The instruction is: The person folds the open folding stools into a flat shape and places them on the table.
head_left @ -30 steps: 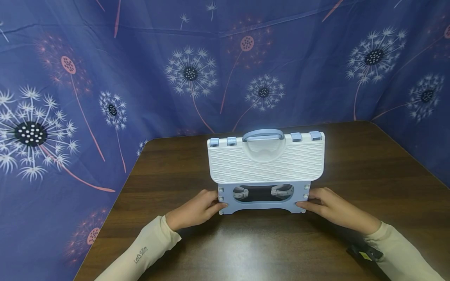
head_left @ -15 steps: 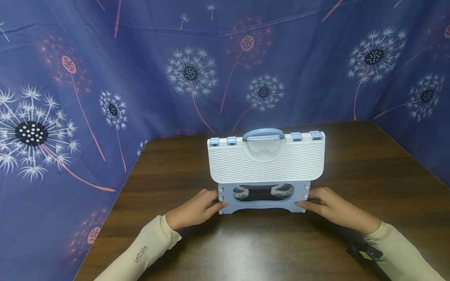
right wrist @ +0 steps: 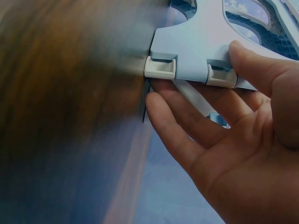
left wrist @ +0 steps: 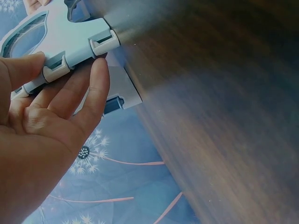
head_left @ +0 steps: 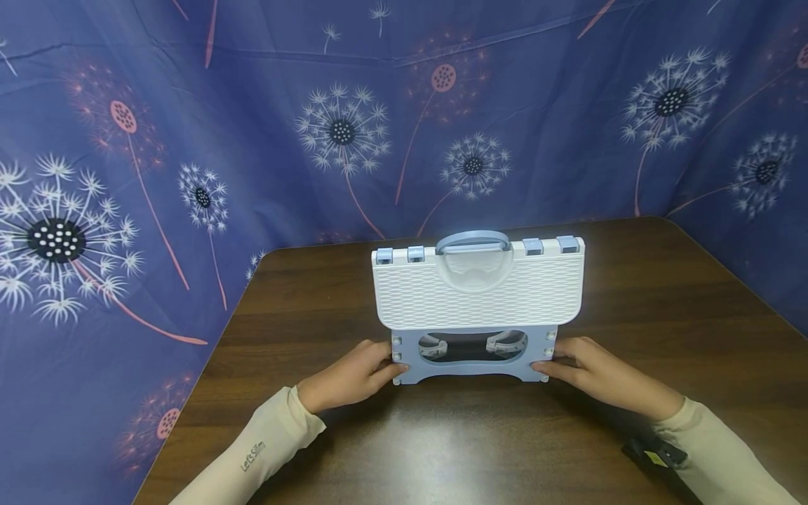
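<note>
A white and pale-blue folding stool (head_left: pixel 477 305) stands on the table, partly unfolded. Its textured white top panel slopes toward me, with a blue carry handle (head_left: pixel 473 242) along the upper edge. Below it is a blue leg panel (head_left: pixel 473 369) with an oval cutout. My left hand (head_left: pixel 350 375) grips the left side of that leg panel, thumb on the front and fingers behind the hinged edge. My right hand (head_left: pixel 596 379) holds the right side the same way. Both wrist views show the white hinge pieces (left wrist: pixel 105 44) (right wrist: pixel 160 68) close to the fingers.
The dark wooden table (head_left: pixel 303 294) extends around the stool on all sides. Blue dandelion-print cloth (head_left: pixel 252 105) hangs behind it and along the left and right. A small black device (head_left: pixel 656 454) with a yellow label is at the right wrist.
</note>
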A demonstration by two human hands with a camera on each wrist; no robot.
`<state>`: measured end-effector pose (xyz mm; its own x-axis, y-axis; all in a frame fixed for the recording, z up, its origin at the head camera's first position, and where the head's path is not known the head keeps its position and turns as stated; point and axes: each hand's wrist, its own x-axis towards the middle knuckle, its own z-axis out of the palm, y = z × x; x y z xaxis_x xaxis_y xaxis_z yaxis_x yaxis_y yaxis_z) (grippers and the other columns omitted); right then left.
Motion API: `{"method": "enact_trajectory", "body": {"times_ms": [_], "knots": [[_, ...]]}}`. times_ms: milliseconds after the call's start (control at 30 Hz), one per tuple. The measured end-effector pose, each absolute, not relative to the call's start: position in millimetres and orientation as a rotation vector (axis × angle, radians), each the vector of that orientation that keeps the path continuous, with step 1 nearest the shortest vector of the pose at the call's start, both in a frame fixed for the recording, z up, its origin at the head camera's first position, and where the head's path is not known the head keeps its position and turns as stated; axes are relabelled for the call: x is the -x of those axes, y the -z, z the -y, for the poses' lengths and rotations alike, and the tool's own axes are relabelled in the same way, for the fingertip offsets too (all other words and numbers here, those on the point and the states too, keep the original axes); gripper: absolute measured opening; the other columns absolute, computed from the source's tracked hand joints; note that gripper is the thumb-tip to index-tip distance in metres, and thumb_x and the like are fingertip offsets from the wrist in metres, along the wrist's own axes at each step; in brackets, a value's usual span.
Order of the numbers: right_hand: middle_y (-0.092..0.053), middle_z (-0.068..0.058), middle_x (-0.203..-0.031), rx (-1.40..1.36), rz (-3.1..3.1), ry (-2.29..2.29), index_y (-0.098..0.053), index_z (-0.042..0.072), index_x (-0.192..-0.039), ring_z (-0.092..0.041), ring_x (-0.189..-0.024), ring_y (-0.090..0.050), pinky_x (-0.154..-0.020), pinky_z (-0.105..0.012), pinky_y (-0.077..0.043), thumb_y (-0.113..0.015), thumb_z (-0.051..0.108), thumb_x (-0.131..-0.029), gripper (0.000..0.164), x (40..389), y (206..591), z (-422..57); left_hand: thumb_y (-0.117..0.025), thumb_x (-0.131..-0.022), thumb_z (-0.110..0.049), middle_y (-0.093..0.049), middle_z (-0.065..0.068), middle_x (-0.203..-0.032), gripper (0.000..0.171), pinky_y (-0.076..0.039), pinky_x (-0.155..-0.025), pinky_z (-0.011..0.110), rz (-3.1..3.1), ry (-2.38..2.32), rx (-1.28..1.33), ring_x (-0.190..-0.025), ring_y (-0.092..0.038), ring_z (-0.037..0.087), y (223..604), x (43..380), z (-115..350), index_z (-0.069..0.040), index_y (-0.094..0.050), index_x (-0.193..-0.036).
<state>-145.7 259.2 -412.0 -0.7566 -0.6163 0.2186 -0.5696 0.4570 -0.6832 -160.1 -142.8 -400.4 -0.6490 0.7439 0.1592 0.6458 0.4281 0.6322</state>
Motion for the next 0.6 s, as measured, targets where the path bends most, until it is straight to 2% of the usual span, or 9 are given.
{"method": "enact_trajectory", "body": {"times_ms": [100,267,600], "knots": [[-0.066,0.007,-0.080,1.072,-2.638,1.190,-0.071,0.011,-0.102,-0.003,-0.071,-0.054,-0.061,-0.025,-0.048,-0.063,0.013,-0.099,0.009,145.8,411.7,-259.3,-0.058,-0.102,-0.017,-0.046,-0.013,-0.066,0.006,-0.034,-0.051,0.016,-2.534,-1.014,-1.235,-0.054,-0.038,-0.003,400.4,160.1,143.0,-0.012,-0.061,-0.101],[-0.069,0.007,-0.086,1.073,-2.638,1.189,-0.071,0.010,-0.106,-0.007,-0.074,-0.058,-0.063,-0.027,-0.050,-0.063,0.013,-0.099,0.011,145.9,410.8,-259.3,-0.058,-0.102,-0.017,-0.046,-0.013,-0.066,0.004,-0.035,-0.051,0.016,-2.539,-1.008,-1.237,-0.054,-0.038,-0.003,400.6,160.1,143.3,-0.013,-0.060,-0.101],[-0.068,0.008,-0.086,1.078,-2.645,1.184,-0.070,0.011,-0.106,-0.004,-0.075,-0.057,-0.063,-0.026,-0.049,-0.063,0.013,-0.099,0.011,145.7,410.7,-258.9,-0.058,-0.102,-0.015,-0.046,-0.013,-0.068,0.003,-0.035,-0.052,0.016,-2.538,-1.006,-1.247,-0.056,-0.038,-0.003,400.5,159.9,143.3,-0.012,-0.059,-0.103]]}}
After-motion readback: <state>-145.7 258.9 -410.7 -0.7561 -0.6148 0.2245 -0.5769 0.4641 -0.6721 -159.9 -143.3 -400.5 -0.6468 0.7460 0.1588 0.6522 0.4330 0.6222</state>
